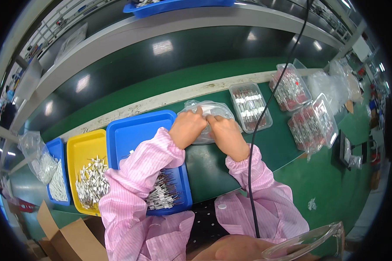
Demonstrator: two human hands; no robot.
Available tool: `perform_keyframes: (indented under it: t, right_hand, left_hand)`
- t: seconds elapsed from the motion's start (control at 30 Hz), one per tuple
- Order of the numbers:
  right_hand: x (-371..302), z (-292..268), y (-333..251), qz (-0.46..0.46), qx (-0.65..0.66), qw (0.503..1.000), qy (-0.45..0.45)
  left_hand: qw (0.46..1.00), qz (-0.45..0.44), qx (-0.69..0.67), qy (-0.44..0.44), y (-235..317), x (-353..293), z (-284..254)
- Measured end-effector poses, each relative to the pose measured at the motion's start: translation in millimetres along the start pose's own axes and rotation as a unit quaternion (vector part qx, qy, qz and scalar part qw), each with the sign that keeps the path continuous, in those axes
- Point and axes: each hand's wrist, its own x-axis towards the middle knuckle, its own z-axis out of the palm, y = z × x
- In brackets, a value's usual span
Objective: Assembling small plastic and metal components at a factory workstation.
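Both my hands meet over a crumpled clear plastic bag (220,109) on the green bench, just right of the large blue tray. My left hand (187,128) is closed on the bag's left part, its index finger and thumb pointing forward. Close beside it, my right hand (227,135) has its fingers curled onto the same plastic. Something whitish shows through the bag; I cannot make out what it is. The blue tray (139,121) holds many small metal-leaded parts with white tags, partly hidden behind my left sleeve.
A yellow tray (74,148) of similar parts and a small blue tray (55,145) with white pieces stand left. Right of my hands are a clear box (251,106) of parts and two more boxes (290,87). A black cable (272,93) hangs across. An open cardboard box (80,239) sits lower left.
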Motion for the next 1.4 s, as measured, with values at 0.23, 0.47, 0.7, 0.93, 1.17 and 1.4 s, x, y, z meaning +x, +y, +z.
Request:
perform_keyframes:
  t: [0.23, 0.47, 0.7, 0.93, 1.17, 1.4]
  right_hand:
    - [9.0, 6.8, 3.9, 0.030, 0.004, 0.999, -0.045]
    - [18.3, 22.3, 7.0, 0.006, -0.008, 0.998, -0.070]
    - [21.8, 27.9, -3.5, -0.040, -0.036, 0.997, -0.061]
    - [30.8, 32.7, 7.3, -0.044, 0.054, 0.997, -0.020]
    - [24.6, 45.6, -12.1, -0.034, -0.072, 0.996, 0.042]
    - [18.0, 31.8, -24.7, 0.001, -0.021, 0.992, 0.122]
  left_hand:
    - [0.995, -0.065, 0.071, 0.021, 6.3, 6.5, 13.2]
    - [0.985, 0.007, -0.173, -0.020, -31.0, -20.1, -23.9]
    - [0.970, -0.145, -0.083, 0.179, -12.9, -170.9, -150.6]
    - [0.917, -0.394, -0.058, 0.036, 21.4, -252.7, -102.9]
    - [0.935, -0.325, -0.009, 0.142, -41.2, -215.9, -0.5]
    - [0.948, -0.284, 0.035, 0.141, -56.0, -202.0, 39.2]
